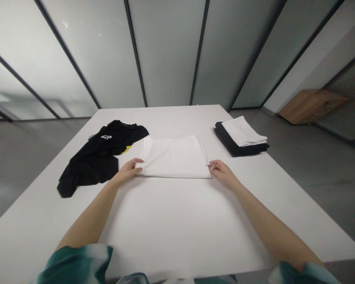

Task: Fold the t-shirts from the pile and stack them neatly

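Note:
A white T-shirt [173, 157] lies folded into a wide, flat shape on the table, its straight folded edge towards me. At its near left corner my left hand [130, 169] is closed on the cloth, thumb below and fingers above. My right hand [220, 170] pinches the right edge close to the near right corner. Left of the white cloth, a black T-shirt [97, 157] with white lettering lies loosely spread. Something yellow [126, 149] shows beside it, too little to name.
On the right side of the white table [171, 225] sits a stack of folded clothes, with a white piece [244, 132] on top of black ones [235, 148]. Frosted glass panels [168, 51] stand behind the table. A wooden cabinet [310, 105] is on the floor at the right.

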A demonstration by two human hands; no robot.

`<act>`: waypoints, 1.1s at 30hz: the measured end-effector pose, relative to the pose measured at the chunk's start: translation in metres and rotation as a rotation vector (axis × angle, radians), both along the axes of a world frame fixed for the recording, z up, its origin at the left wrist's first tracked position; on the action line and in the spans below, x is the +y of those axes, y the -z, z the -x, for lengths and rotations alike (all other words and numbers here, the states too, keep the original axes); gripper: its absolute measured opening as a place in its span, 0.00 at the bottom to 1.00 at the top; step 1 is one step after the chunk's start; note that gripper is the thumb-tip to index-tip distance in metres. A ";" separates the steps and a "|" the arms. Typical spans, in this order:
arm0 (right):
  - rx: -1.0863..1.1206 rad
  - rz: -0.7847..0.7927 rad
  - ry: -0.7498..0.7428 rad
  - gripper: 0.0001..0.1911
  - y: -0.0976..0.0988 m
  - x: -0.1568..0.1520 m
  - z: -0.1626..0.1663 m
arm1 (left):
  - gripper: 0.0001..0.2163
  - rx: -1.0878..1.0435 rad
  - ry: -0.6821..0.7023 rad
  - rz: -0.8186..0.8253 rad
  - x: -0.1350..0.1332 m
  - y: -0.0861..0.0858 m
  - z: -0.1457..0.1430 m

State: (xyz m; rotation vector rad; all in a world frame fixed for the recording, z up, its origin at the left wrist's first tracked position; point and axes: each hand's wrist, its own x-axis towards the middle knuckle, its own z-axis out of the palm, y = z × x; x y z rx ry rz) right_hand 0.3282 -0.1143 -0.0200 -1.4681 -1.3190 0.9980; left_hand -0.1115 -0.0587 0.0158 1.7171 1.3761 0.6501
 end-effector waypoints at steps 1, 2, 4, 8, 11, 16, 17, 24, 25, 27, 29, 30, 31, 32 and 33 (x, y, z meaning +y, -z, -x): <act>0.017 0.008 0.000 0.16 -0.001 0.003 0.001 | 0.22 -0.002 -0.001 -0.008 0.000 -0.003 -0.001; 0.019 0.023 0.015 0.17 -0.003 0.009 0.003 | 0.22 0.006 -0.003 -0.024 0.000 -0.005 -0.003; -0.036 0.073 0.078 0.19 -0.007 0.026 0.010 | 0.22 0.046 -0.008 -0.070 0.002 -0.006 -0.007; -0.244 0.182 0.174 0.21 -0.020 0.073 0.025 | 0.20 0.119 -0.044 -0.150 0.007 0.006 -0.010; -0.383 0.232 0.159 0.23 -0.029 0.105 0.035 | 0.20 0.099 -0.086 -0.190 0.006 0.014 -0.009; -0.682 0.210 0.090 0.26 -0.031 0.126 0.045 | 0.18 0.103 -0.074 -0.221 -0.002 0.014 -0.009; -0.737 0.188 0.069 0.25 -0.029 0.125 0.047 | 0.18 0.106 -0.052 -0.228 -0.002 0.014 -0.009; -0.868 0.123 0.057 0.20 -0.010 0.094 0.049 | 0.14 0.089 0.061 -0.219 0.004 0.020 -0.002; -0.871 0.098 0.074 0.19 -0.008 0.089 0.049 | 0.14 0.091 0.063 -0.218 0.005 0.021 -0.001; -0.853 0.027 0.109 0.17 -0.004 0.083 0.047 | 0.14 0.099 0.060 -0.219 0.006 0.022 0.000; -0.806 -0.046 0.129 0.16 -0.002 0.078 0.046 | 0.14 0.108 0.058 -0.220 0.006 0.021 0.000; -0.781 -0.078 0.133 0.16 -0.001 0.077 0.045 | 0.14 0.114 0.058 -0.220 0.006 0.021 0.001; -0.758 -0.105 0.138 0.16 0.000 0.076 0.044 | 0.14 0.121 0.060 -0.221 0.006 0.020 0.001; -0.737 -0.128 0.144 0.16 0.000 0.074 0.044 | 0.14 0.129 0.063 -0.222 0.006 0.019 0.002; -0.717 -0.146 0.152 0.16 0.000 0.073 0.044 | 0.15 0.137 0.067 -0.222 0.006 0.018 0.002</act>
